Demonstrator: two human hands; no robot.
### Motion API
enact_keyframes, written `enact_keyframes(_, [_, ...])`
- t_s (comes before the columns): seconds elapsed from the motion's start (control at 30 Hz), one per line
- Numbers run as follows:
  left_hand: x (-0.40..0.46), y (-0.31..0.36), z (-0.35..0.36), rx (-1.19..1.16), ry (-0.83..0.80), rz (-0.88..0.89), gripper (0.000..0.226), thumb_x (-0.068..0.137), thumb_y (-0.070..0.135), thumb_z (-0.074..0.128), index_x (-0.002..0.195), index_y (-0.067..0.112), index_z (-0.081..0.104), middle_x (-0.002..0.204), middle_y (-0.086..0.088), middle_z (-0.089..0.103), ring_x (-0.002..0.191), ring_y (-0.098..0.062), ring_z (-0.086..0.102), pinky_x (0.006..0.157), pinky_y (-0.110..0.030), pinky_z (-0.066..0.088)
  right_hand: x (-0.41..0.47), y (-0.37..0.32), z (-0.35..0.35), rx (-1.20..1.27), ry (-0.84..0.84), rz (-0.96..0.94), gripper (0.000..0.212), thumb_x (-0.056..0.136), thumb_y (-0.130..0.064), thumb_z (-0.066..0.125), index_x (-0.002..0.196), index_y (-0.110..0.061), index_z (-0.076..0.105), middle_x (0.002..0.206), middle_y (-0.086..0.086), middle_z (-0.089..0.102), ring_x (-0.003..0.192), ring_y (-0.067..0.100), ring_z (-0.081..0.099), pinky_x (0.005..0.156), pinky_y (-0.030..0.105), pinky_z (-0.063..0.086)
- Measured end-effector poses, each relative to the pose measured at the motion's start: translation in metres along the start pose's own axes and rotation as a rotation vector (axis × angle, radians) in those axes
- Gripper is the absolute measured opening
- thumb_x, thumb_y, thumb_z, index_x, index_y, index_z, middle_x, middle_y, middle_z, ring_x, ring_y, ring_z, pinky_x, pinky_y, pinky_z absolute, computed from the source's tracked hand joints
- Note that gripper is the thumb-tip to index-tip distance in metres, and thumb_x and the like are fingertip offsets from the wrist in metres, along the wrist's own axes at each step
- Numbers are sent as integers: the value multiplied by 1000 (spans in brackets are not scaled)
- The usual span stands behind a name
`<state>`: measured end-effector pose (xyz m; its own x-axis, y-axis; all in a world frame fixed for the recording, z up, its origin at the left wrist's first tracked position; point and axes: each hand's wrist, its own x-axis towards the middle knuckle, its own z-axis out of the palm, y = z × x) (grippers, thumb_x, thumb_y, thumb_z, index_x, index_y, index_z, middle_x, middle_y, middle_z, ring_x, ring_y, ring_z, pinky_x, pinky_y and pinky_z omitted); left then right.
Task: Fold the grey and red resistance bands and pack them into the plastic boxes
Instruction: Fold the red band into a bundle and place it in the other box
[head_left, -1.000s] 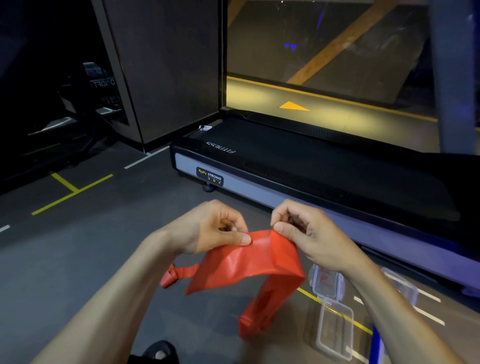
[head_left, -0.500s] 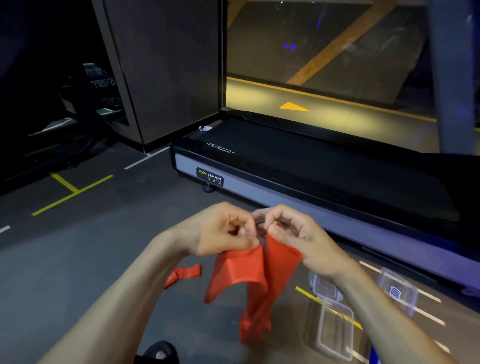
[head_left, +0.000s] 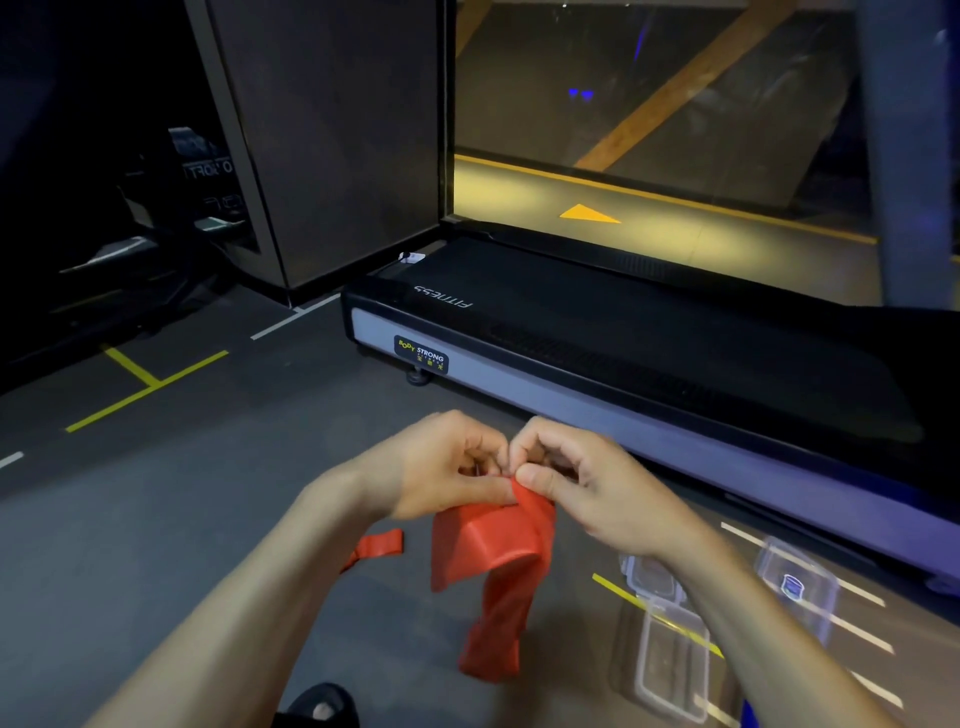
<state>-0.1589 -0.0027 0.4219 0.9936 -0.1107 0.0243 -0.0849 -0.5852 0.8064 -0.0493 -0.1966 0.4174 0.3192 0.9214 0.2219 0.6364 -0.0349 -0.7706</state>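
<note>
A red resistance band hangs folded over from both my hands, its lower end reaching down toward the floor. My left hand pinches the band's top edge with thumb and fingers. My right hand pinches the same edge right beside it, fingertips of both hands touching. A loose red end shows below my left wrist. An open clear plastic box with its lid lies on the floor at lower right. A second clear plastic box stands further right. No grey band is in view.
A black and grey treadmill runs across the floor just behind my hands. Yellow and white tape lines mark the dark floor. A dark shoe shows at the bottom edge. A dark wall panel stands behind.
My hands have come together, bringing the band's two held corners into one fold. The red band now hangs narrower and bunched below them.
</note>
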Motion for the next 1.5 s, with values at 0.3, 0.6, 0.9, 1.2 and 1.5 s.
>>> enact_keyframes(0.3, [-6,-4,-9,-2,-123,-122,15,93,24,75,79,24,72,72,10,71,68,-2,61,66,-22,49,-4,-9,-11,-135,51,-10,14,96,-6,65,90,-19,65,81,-10,65,74,11,60,70,16,43])
enact_keyframes(0.6, [-7,-3,-10,-1,-40,-97,16,86,30,82,86,15,76,78,-8,74,68,-10,63,67,-35,53,-6,-9,-14,-135,97,-15,14,95,-6,66,92,-19,66,86,-6,67,82,17,63,76,21,47])
enact_keyframes(0.9, [-7,-2,-8,-67,-43,-115,17,82,25,86,85,11,77,74,-5,73,65,-9,61,64,-27,47,-8,-6,-16,-134,99,-27,14,96,-6,67,92,-19,66,86,-6,68,82,19,64,77,28,50])
enact_keyframes(1.2, [-9,0,-12,-106,-27,-117,15,85,25,83,86,11,77,70,-5,68,65,-8,57,61,-21,44,-8,-2,-17,-107,97,-13,15,96,-7,66,92,-21,66,85,-8,67,80,16,63,76,24,48])
enact_keyframes(1.5, [-10,8,-13,-157,-12,-81,13,86,22,82,79,12,76,63,5,58,63,-7,48,61,-18,39,-8,9,-7,251,100,5,8,98,-13,62,97,-6,62,99,11,68,90,32,64,84,40,51])
